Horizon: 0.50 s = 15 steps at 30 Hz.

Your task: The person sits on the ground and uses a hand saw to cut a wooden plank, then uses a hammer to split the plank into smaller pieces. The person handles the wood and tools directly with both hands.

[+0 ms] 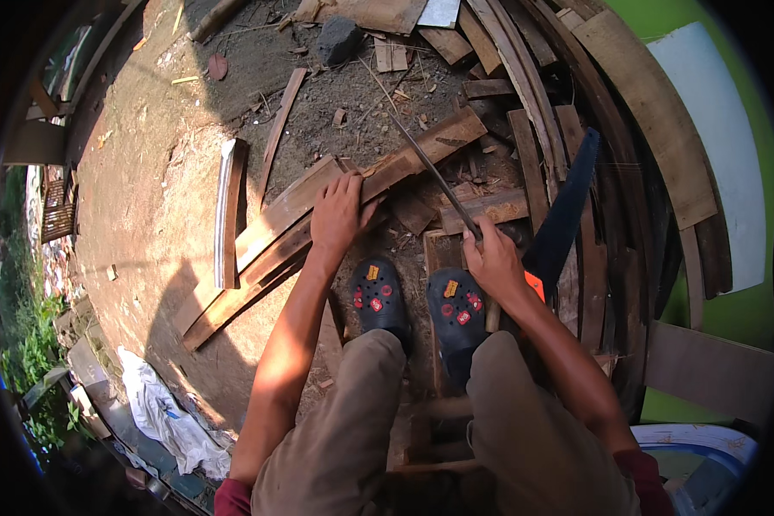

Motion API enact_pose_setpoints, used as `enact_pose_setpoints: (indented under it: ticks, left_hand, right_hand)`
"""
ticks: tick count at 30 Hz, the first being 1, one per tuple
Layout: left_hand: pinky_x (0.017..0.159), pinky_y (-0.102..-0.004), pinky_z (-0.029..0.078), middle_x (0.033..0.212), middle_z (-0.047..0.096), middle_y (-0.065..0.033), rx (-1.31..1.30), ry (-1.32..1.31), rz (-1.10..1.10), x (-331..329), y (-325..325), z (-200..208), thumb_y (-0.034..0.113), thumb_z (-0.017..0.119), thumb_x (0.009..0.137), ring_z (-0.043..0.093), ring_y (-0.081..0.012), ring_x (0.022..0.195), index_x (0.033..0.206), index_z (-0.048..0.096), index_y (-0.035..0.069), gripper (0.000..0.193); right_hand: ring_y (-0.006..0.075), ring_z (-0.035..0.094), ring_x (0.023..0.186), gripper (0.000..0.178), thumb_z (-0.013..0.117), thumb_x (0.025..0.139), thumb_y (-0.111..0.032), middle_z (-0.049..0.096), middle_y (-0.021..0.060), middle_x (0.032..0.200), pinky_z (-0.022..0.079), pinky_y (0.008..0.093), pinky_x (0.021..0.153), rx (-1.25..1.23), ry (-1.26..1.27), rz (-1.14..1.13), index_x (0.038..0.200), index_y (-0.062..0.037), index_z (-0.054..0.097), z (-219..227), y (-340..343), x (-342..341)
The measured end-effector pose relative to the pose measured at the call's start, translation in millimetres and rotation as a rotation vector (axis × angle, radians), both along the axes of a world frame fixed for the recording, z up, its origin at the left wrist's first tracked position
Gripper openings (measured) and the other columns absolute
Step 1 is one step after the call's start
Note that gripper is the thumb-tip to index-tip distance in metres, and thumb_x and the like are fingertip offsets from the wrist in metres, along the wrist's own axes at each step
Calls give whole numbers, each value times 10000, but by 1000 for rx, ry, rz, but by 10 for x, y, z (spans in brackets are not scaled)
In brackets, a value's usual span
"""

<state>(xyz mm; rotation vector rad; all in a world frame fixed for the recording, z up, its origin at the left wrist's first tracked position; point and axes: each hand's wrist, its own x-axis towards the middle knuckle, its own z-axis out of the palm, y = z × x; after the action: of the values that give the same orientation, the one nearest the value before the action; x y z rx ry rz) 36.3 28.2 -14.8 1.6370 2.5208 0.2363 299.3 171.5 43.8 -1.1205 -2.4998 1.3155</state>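
My left hand presses down on two long wooden planks lying side by side, its fingers over the upper plank and its thumb apart, near the lower plank. In my closed right hand is a machete, seen almost edge-on as a long narrow blade pointing up and left. The blade passes above the lower plank's right part; whether it touches the wood I cannot tell. Right of that hand lies a handsaw with a dark blue blade and an orange handle, partly hidden by my forearm.
My feet, in dark clogs, stand just below the planks. A short pale-faced board lies across their left end. Stacked boards line the right side by a green wall. A dark stone and scrap wood lie beyond; white sheeting is lower left.
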Motion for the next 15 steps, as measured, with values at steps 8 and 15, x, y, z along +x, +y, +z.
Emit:
enact_pose_setpoints:
  ticks: [8, 15]
  left_hand:
    - [1012, -420, 443, 1315, 589, -141, -26, 32, -13, 27, 87, 19, 376, 720, 897, 562, -313, 1234, 1267, 533, 15, 549]
    - [1018, -418, 453, 1314, 588, -151, 11, -3, -11, 21, 68, 24, 358, 731, 892, 568, -322, 1234, 1269, 527, 6, 555]
  right_hand:
    - [510, 650, 931, 347, 532, 1018, -157, 678, 308, 988, 519, 527, 805, -7, 141, -47, 1308, 34, 543, -192, 8, -349]
    - [509, 649, 901, 357, 538, 1007, -142, 671, 318, 963, 508, 536, 770, -60, 106, -12, 1309, 47, 539, -262, 1, -443]
